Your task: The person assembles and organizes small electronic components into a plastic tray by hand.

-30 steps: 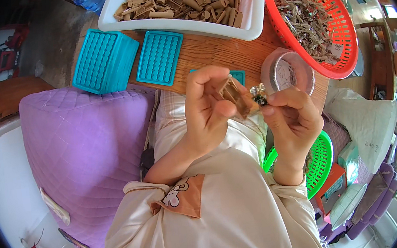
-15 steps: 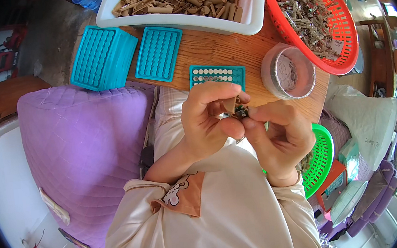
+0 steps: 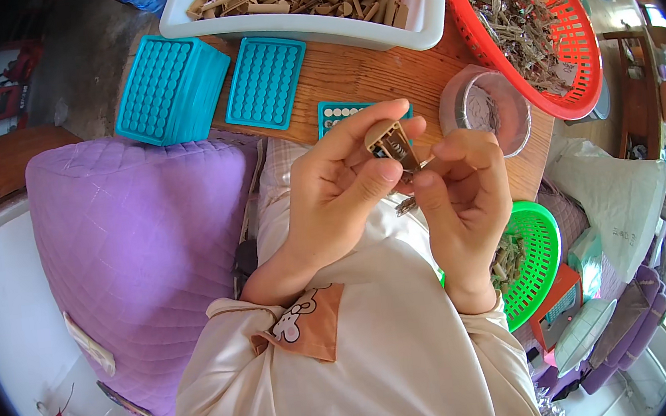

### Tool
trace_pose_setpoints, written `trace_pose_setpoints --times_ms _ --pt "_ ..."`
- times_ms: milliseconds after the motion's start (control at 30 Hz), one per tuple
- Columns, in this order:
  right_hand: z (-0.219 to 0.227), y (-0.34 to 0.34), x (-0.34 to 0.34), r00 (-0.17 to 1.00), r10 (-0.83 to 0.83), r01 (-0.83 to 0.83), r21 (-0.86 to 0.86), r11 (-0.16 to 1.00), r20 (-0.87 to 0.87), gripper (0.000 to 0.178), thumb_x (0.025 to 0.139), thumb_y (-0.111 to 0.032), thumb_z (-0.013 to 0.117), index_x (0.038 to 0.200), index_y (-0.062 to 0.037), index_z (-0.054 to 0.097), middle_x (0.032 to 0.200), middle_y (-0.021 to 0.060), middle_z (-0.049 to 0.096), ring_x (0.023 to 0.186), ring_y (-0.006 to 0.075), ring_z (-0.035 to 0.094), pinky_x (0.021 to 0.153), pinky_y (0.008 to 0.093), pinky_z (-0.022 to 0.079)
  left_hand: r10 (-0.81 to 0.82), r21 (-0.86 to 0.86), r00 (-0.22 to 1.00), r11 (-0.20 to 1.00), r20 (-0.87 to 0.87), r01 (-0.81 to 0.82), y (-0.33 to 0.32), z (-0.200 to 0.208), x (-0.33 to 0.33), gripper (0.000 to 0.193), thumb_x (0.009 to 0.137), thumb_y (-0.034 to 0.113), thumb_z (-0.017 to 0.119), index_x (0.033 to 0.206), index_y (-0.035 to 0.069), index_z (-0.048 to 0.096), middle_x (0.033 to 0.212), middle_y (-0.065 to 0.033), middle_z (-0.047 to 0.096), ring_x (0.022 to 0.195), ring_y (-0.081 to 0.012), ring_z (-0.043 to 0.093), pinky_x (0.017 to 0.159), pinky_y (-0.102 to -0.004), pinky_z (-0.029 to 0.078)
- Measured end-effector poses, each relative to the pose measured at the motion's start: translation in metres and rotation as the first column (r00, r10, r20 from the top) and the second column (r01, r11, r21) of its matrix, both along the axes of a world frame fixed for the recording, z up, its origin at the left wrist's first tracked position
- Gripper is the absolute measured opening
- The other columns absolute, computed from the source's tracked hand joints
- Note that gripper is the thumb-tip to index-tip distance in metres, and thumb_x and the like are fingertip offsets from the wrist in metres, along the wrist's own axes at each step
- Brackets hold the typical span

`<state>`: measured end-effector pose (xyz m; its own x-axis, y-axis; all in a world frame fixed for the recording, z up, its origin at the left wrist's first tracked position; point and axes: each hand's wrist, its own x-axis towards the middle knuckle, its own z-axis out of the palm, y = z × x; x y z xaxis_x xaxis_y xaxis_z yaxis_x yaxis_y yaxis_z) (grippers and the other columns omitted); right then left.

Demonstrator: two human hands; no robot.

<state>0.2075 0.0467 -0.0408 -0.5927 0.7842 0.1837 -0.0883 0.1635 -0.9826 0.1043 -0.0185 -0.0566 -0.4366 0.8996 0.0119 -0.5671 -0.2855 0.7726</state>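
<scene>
Brown, trough-shaped and tilted, the small casing (image 3: 391, 148) sits in my left grip (image 3: 330, 196), held up above my lap with its hollow side turned into view. My left thumb presses on its near side and the fingers wrap behind it, so that grip is narrow and firmly holding. Inside the hollow it looks dark, with details too fine for me to make out.

My right grip (image 3: 468, 207) is drawn in small, thumb and forefinger bent toward the casing's lower end, right at its edge. Whether something is pinched between those fingertips I cannot tell. A wisp of thin strands (image 3: 406, 206) hangs below the casing, between my two hands.

Beyond my hands lies the wooden counter (image 3: 351, 66). A teal tray (image 3: 363, 102) with white round pieces in it is partly hidden behind my left fingers. Further left are another teal tray (image 3: 266, 82), lying flat, and a tall stack of teal trays (image 3: 155, 89) near the counter's edge. A white tub (image 3: 430, 28) at the far side is heaped with brown pieces much like the one I hold. To my right stand a round clear container (image 3: 518, 114) and a red basket (image 3: 589, 63) full of tangled scraps, and lower down, beside my right forearm, a green basket (image 3: 545, 260) holds more bits.
</scene>
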Motion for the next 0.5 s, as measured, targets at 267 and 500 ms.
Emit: trace_pose_setpoints --times_ms 267,500 --pt "-0.009 -0.004 -0.002 0.999 -0.003 0.004 -0.034 0.999 0.04 0.025 0.072 0.014 0.049 0.094 0.0013 0.047 0.093 0.0106 0.046 0.067 0.0122 0.054 0.053 0.0209 0.046 0.084 -0.004 0.996 0.996 -0.036 -0.084 -0.002 0.0 0.004 0.035 0.085 0.014 0.047 0.116 0.0 0.037 0.109 -0.0154 0.05 0.089 -0.0149 0.055 0.062 -0.0223 0.051" --pt "-0.009 0.003 -0.008 0.984 -0.001 -0.017 0.104 0.994 0.178 0.041 0.065 0.018 0.047 0.102 -0.0002 0.046 0.096 0.0124 0.048 0.078 0.0213 0.055 0.061 0.0275 0.047 0.012 -0.02 0.912 1.0 0.41 -0.004 0.002 -0.009 -0.001 0.033 0.086 0.016 0.044 0.117 0.01 0.032 0.111 -0.0155 0.049 0.096 -0.0245 0.054 0.072 -0.0324 0.052"
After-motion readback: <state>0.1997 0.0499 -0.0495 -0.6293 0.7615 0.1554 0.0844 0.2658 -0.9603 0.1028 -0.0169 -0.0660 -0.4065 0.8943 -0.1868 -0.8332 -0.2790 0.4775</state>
